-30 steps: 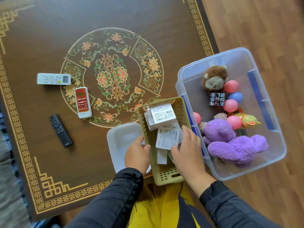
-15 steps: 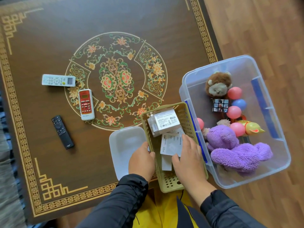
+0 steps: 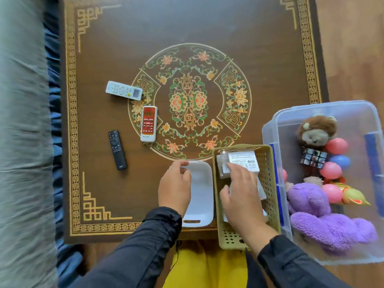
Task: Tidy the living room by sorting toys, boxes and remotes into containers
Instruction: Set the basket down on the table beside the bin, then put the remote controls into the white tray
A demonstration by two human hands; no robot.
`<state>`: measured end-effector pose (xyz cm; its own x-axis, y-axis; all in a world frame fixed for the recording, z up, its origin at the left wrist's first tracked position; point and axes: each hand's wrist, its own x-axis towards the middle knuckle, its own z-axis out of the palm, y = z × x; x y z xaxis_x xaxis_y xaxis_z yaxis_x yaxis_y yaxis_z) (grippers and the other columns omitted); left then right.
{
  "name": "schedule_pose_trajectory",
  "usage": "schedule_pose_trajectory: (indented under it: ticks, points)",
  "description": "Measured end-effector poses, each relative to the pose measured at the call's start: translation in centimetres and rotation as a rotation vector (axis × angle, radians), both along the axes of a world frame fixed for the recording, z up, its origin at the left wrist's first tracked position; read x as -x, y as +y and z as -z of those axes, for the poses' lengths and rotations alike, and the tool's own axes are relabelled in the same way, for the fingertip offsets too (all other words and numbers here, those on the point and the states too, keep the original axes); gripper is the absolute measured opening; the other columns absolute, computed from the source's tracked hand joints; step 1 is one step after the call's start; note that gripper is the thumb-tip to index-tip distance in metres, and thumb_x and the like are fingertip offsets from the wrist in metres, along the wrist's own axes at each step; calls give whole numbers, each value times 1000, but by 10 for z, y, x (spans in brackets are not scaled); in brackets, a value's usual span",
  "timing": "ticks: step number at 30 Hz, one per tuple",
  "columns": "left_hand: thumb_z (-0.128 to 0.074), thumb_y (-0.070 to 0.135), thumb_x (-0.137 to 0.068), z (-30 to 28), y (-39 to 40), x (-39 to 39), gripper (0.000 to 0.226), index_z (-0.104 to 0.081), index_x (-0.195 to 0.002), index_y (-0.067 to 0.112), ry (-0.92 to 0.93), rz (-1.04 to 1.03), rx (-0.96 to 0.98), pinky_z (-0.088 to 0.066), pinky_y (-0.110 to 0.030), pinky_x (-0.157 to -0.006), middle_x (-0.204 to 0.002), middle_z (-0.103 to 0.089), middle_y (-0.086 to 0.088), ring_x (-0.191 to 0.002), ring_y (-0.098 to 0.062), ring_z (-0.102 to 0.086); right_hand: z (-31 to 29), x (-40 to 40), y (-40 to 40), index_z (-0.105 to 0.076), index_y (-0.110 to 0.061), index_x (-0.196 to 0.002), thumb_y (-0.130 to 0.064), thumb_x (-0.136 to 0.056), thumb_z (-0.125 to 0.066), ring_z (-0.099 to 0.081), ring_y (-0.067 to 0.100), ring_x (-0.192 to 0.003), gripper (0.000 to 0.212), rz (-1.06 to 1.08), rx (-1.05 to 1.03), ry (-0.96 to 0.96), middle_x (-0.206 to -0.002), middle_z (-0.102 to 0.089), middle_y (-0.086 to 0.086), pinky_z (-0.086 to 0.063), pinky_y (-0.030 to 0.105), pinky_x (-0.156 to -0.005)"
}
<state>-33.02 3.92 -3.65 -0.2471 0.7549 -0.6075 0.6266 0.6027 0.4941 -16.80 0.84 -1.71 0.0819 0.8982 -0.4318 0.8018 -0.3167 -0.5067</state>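
On the brown patterned table lie three remotes: a white remote, a red and white remote and a black remote. At the near edge a white tray sits beside an olive slotted basket that holds white boxes. My left hand is over the white tray with its fingers loosely curled near the far left corner; it holds nothing that I can see. My right hand lies inside the basket, fingers straight, resting on the boxes.
A clear plastic bin stands on the wooden floor to the right, against the basket. It holds a purple plush, a brown plush, a puzzle cube, coloured balls and a yellow duck. A grey sofa runs along the left.
My left hand has left the basket's side and moved left over the white tray. My right hand has slid further forward onto the boxes. The view has shifted left.
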Motion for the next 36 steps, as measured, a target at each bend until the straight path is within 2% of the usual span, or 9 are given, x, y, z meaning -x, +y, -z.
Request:
schedule_pose_trajectory:
  ticks: [5, 8, 11, 14, 16, 19, 27, 33, 36]
  points:
    - [-55, 20, -98, 5, 2, 9, 13, -61, -107, 27, 34, -11, 16, -42, -26, -74, -98, -63, 9, -87, -13, -58, 8, 37, 13, -38, -19, -145, -9, -92, -49, -35, 15, -129, 54, -77, 49, 133, -137, -46, -3, -33, 32, -111]
    - [-58, 19, -95, 16, -8, 23, 12, -59, -105, 24, 80, -26, 72, -49, -33, -79, -103, -61, 5, -91, -17, -59, 16, 51, 11, -33, -19, -148, -11, -95, -47, -35, 14, -130, 56, -78, 140, 140, -140, -43, -3, -34, 28, -109]
    - [-66, 22, -92, 26, -20, 45, 26, -55, -115, 22, 178, -58, 123, -54, -40, -90, -114, -59, 1, -102, -21, -59, 21, 63, 4, -31, -17, -148, -14, -95, -48, -37, 15, -128, 55, -42, 200, 102, -140, -43, -1, -38, 29, -105]
    - [-68, 27, -92, 38, -30, 64, 53, -44, -140, 19, 217, -13, 251, -52, -41, -99, -134, -55, -5, -118, -26, -58, 27, 75, -3, -27, -17, -150, -16, -96, -47, -38, 15, -128, 58, 39, 226, 49, -144, -41, -2, -40, 27, -102]
    - [-61, 29, -97, 47, -31, 70, 59, -36, -148, 16, 165, 82, 362, -51, -38, -95, -139, -56, -7, -121, -27, -60, 32, 84, -5, -24, -17, -152, -17, -95, -47, -36, 15, -131, 61, 72, 223, 17, -149, -37, -3, -39, 28, -105]
    - [-49, 28, -101, 65, -31, 77, 37, -48, -136, 15, 91, 269, 429, -49, -33, -81, -121, -66, -6, -103, -26, -64, 40, 96, -4, -21, -17, -153, -18, -95, -48, -33, 16, -135, 64, 147, 221, -19, -152, -34, -1, -36, 27, -106]
    - [-43, 25, -101, 82, -32, 103, 21, -63, -101, 18, 3, 412, 436, -58, -36, -82, -94, -67, 0, -84, -21, -64, 44, 120, -17, -21, -15, -153, -20, -94, -50, -28, 19, -141, 66, 198, 253, -75, -157, -29, 0, -29, 33, -113]
    - [-41, 24, -101, 58, -19, 155, 21, -62, -103, 19, -29, 330, 367, -57, -38, -82, -93, -68, -3, -85, -24, -65, 31, 146, -16, -30, -17, -150, -14, -94, -48, -27, 16, -139, 59, 195, 135, -53, -152, -33, -2, -26, 30, -115]
    - [-38, 27, -103, 41, -9, 187, 21, -58, -109, 24, -5, 273, 300, -56, -38, -83, -96, -67, 1, -85, -19, -64, 27, 167, -6, -33, -19, -148, -13, -94, -49, -33, 15, -134, 56, 177, 125, -2, -147, -38, -4, -33, 30, -110]
